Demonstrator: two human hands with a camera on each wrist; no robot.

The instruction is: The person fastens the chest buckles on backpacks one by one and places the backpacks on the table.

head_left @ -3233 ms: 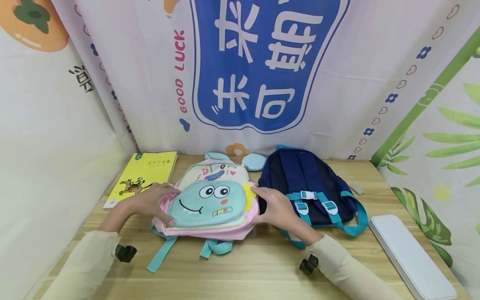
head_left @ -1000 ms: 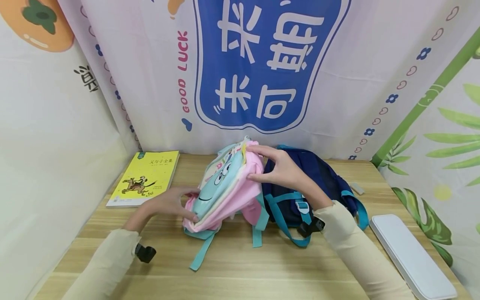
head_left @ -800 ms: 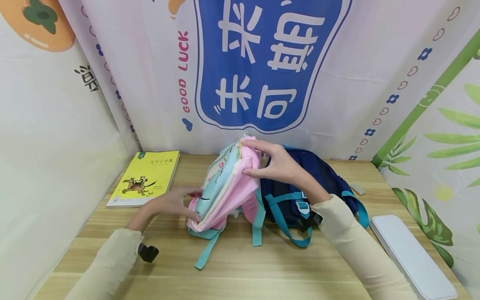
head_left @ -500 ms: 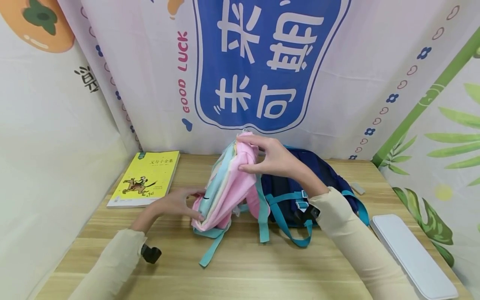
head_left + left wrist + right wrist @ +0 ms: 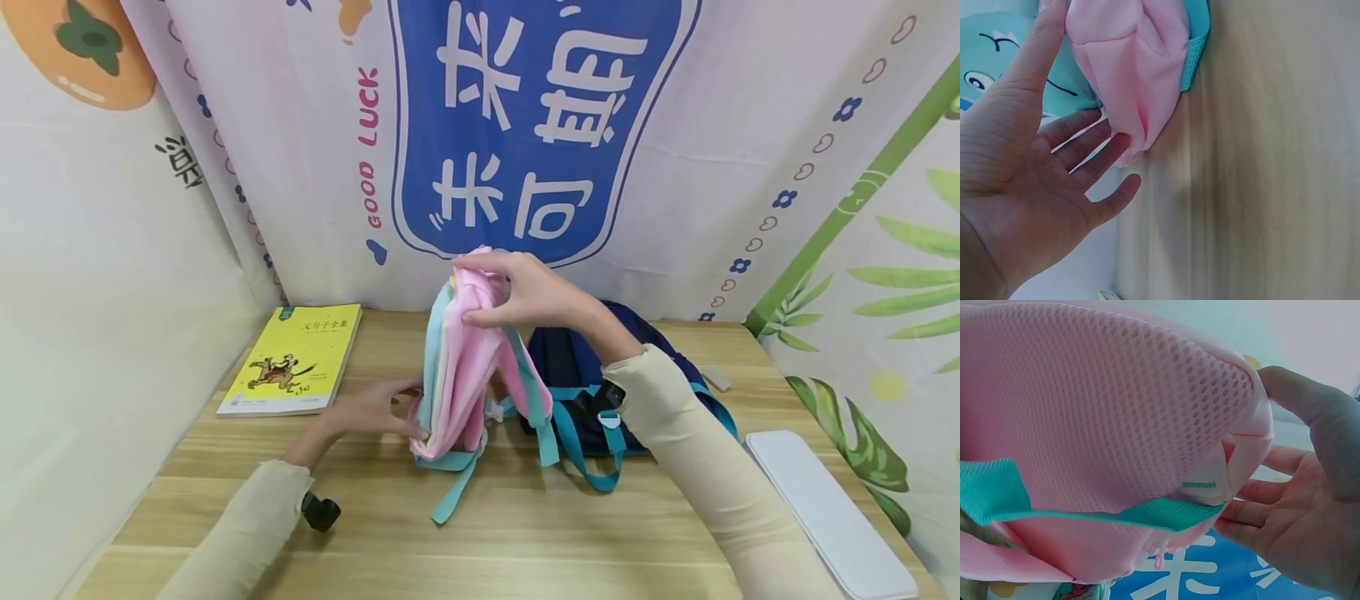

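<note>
A small pink and mint-green children's backpack [image 5: 472, 367] stands tilted up on its side at mid-table, pink side panel toward me. Its cartoon front faces left; teal straps hang on the right. My right hand [image 5: 536, 292] grips the raised upper end, thumb on one face and fingers on the other. In the right wrist view the pink mesh back [image 5: 1097, 412] shows beside that hand. My left hand [image 5: 375, 408] holds the lower end near the tabletop. Its thumb and spread fingers bracket the corner in the left wrist view, next to the printed eye [image 5: 979, 81].
A navy backpack [image 5: 637, 333] with teal straps lies behind and to the right, partly covered by my right arm. A yellow book [image 5: 296, 358] lies at back left. At right are a long white case [image 5: 832, 508] and a small grey block [image 5: 715, 377]. Printed curtains enclose the table.
The pink backpack, which lay flat on its back, is tipped up on its side with its front turned left. My right hand has risen and moved left; my left hand has shifted right.
</note>
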